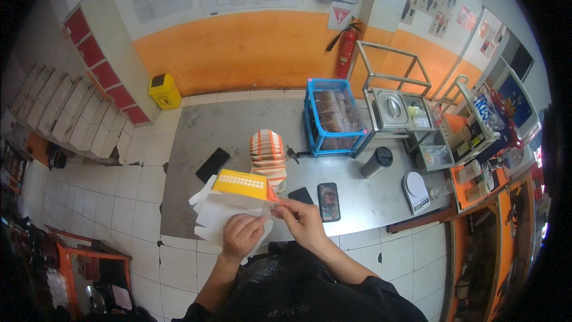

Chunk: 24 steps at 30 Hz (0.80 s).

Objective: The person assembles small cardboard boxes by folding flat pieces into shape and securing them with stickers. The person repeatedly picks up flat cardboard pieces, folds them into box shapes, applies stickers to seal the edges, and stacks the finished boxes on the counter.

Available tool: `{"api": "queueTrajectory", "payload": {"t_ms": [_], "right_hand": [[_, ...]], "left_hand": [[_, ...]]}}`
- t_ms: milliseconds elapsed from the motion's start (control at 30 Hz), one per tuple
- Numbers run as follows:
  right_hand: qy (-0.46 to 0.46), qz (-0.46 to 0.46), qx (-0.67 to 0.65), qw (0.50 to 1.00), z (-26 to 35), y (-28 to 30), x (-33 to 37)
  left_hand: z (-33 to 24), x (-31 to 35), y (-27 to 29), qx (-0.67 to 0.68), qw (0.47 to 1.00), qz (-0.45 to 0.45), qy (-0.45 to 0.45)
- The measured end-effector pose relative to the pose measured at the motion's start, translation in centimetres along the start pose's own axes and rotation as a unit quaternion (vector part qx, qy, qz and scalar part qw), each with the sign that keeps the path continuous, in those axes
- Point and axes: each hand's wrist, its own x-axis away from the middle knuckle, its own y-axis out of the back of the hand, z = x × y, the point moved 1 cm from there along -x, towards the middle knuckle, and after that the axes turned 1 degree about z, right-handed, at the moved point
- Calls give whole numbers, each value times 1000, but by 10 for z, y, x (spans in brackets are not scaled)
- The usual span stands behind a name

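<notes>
A partly folded cardboard food box, yellow and orange outside with white inner flaps, is held over the table's near edge. My left hand is closed, its curled fingers gripping the white near part of the box. With thumb and fingers, my right hand pinches the orange side flap at the box's right corner. Just beyond it stands a row of nested orange-and-white boxes. A dark phone lies left of that row. Another phone and a small black object lie near my right hand.
The steel table also bears a blue crate of wrapped brown goods, a lidded tumbler and a white kitchen scale. A metal rack with a lidded steel pan stands at the back right. A yellow bin stands behind the table.
</notes>
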Motion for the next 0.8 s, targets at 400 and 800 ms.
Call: {"api": "queueTrajectory", "payload": {"t_ms": [400, 800], "right_hand": [[122, 29, 39, 991, -2, 7, 5], [70, 38, -19, 997, -12, 0, 11]], "left_hand": [[-18, 11, -10, 434, 794, -22, 425], [-16, 22, -13, 504, 743, 9, 441]]}}
